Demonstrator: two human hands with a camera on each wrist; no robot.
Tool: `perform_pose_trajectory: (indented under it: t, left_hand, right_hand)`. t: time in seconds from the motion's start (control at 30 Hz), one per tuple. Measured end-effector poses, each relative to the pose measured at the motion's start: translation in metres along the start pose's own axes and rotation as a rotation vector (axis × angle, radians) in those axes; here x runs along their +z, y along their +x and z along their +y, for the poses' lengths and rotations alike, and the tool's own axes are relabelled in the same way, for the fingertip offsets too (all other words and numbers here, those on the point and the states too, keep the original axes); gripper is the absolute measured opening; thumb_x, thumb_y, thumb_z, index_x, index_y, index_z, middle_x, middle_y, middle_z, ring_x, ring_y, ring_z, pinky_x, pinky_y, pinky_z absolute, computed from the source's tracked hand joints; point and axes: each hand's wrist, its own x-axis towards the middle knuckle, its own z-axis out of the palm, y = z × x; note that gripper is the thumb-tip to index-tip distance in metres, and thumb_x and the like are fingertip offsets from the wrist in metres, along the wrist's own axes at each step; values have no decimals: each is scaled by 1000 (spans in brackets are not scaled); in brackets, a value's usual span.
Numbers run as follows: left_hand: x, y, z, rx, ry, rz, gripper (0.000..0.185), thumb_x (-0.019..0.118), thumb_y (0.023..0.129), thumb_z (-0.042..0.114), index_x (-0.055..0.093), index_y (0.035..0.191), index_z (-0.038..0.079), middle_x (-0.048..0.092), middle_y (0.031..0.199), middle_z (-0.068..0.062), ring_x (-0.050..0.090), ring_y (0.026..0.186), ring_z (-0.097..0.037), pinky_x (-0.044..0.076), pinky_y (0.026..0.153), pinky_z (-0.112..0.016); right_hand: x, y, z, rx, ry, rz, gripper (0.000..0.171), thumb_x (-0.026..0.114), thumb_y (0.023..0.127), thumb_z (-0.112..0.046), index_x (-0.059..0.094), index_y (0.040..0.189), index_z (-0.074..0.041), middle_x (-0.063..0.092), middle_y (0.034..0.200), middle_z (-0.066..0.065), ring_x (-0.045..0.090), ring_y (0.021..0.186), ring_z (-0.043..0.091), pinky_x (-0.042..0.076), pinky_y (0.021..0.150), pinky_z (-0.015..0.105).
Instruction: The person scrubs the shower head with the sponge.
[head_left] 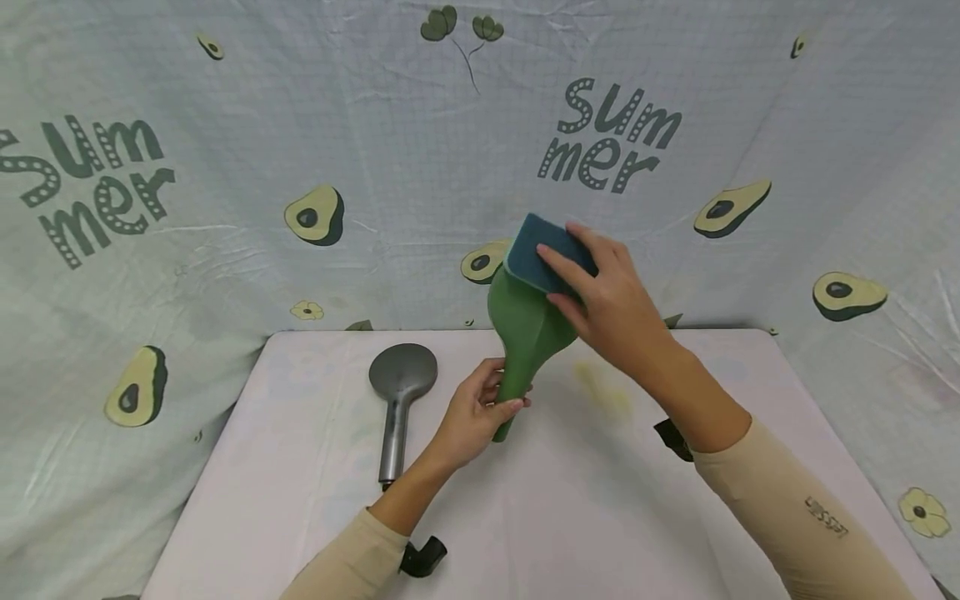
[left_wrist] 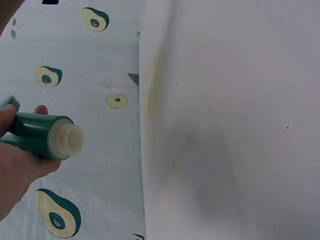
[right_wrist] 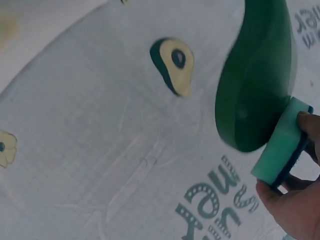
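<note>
A: Item one, left of the green shower head (head_left: 525, 329)?

B: A grey shower head (head_left: 400, 392), lying flat on the table (head_left: 300, 467), untouched.

A: Item two?

B: The left hand (head_left: 476, 412), fingers wrapped round the green shower head's handle, holding it raised above the table, threaded end downward.

A: Item three?

B: The green shower head itself, upright and tilted; I see no suds or wet on it.

A: To its right?

B: The right hand (head_left: 607, 304) pinches a blue-and-teal sponge (head_left: 543, 252), pressed against the head's top. I judge the wiping underway; how much is covered, I cannot tell.
</note>
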Motion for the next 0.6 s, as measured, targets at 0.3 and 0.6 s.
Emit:
perform_pose_trajectory:
  t: [0.3, 0.6]
  left_hand:
    - [1, 2, 1, 12, 52, 7, 51, 68, 97, 0, 50, 144, 6, 70, 124, -23, 74, 105, -33, 60, 89, -29]
    - [-6, 5, 0, -17, 96, 70, 52, 67, 99, 2, 48, 147, 3, 69, 124, -20, 74, 104, -31, 60, 87, -32]
  right_hand:
    - [1, 8, 7, -3, 33, 10, 54, 79, 93, -18, 61, 144, -11, 44, 153, 30, 47, 133, 51, 44, 109, 62]
    - [33, -30, -30, -220, -52, -63, 60, 86, 87, -20, 63, 142, -15, 48, 150, 28, 54, 123, 47, 55, 102, 54]
